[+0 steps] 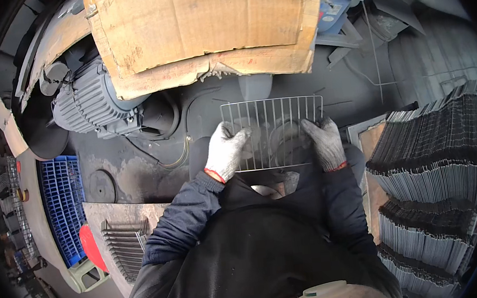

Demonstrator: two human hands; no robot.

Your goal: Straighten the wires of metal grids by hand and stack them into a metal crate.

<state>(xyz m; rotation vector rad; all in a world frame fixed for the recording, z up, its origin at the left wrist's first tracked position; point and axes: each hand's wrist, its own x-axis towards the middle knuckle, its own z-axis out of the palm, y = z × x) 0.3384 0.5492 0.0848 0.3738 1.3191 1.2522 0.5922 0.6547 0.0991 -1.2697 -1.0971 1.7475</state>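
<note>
A rectangular wire grid rack lies flat in front of me over a dark machine bed. My left hand, in a grey knit glove with a red cuff, grips the rack's left edge. On the right edge my gloved right hand holds it the same way. Both forearms, in dark sleeves, come up from the lower edge.
A grey electric motor sits at the upper left under a torn cardboard sheet. Tall stacks of wire racks stand at the right. More racks lie on a board at the lower left, beside a blue plastic crate.
</note>
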